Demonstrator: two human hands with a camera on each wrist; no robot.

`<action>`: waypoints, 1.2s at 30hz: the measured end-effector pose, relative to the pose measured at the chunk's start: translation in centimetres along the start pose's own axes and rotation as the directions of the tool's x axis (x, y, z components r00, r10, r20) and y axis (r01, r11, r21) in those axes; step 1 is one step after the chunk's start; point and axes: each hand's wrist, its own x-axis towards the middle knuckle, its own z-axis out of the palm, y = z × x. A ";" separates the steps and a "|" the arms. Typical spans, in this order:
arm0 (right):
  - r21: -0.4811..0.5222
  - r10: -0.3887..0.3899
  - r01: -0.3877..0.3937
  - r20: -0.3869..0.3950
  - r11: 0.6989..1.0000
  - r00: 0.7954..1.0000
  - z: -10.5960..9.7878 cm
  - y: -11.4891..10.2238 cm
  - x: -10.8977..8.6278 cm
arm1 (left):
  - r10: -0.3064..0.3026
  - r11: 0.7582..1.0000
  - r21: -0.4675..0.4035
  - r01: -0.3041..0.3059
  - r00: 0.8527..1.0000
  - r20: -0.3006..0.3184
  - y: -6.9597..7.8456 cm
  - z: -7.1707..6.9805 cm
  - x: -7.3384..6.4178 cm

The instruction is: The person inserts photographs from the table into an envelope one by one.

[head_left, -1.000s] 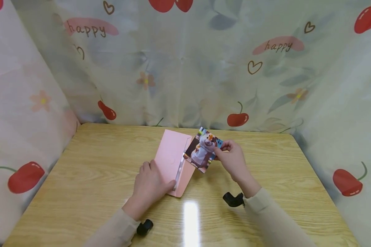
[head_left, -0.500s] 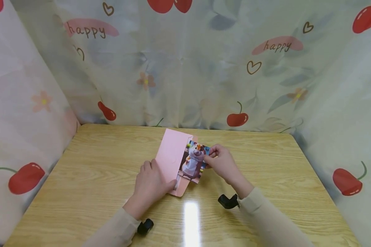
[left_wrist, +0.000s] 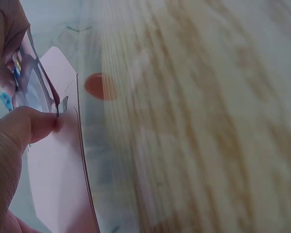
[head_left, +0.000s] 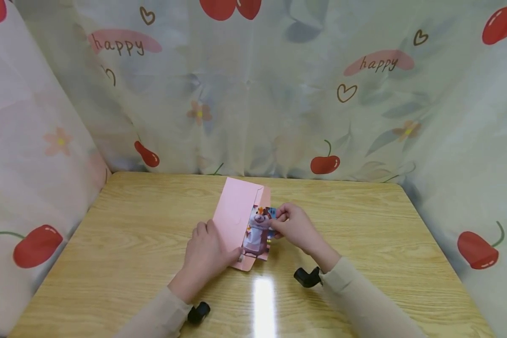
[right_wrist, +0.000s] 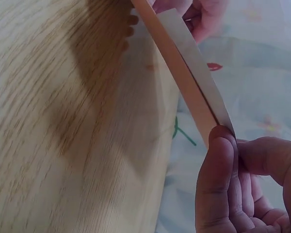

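A pink envelope (head_left: 234, 206) lies slanted over the middle of the wooden table, its flap folded out to the right. My left hand (head_left: 207, 256) grips its lower part, thumb at the opening edge. Between thumb and fingers, my right hand (head_left: 297, 230) pinches the right edge of a photo card (head_left: 257, 237) picturing a hamster-like animal in white. The card's left edge meets the envelope's opening; how deep it sits is hidden. Seen from the left wrist, my thumb (left_wrist: 26, 124) presses by the opening beside the card. The right wrist view shows the card's pale back (right_wrist: 196, 56) along the peach flap (right_wrist: 179, 73).
The wooden table (head_left: 131, 244) stretches around both hands. Behind it and at both sides hangs a curtain (head_left: 245, 94) printed with cherries, flowers and "happy". Black wrist cameras sit under each sleeve. A bright light reflection shows near the table's front.
My right hand has brought the photo card left and down, turning it more upright against the envelope's opening. The left hand and the envelope stay nearly where they were.
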 end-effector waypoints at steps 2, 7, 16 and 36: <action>0.013 0.001 -0.001 0.007 1.000 1.000 0.2 -0.2 0.0 | 0.002 1.000 -0.001 -0.002 1.000 -0.004 0.0 0.0 0.0; 0.039 -0.014 0.013 0.026 0.999 1.000 0.7 -0.6 -0.2 | 0.004 1.000 0.011 -0.003 1.000 -0.022 -0.1 0.0 0.0; -0.013 0.021 -0.021 0.027 1.000 0.999 1.8 -0.4 0.3 | -0.021 1.000 -0.012 0.021 1.000 -0.001 -0.1 -0.1 0.0; 0.005 0.043 -0.043 -0.039 0.999 0.998 5.4 0.8 2.2 | -0.002 0.999 -0.051 0.000 0.999 -0.049 0.3 0.0 -0.5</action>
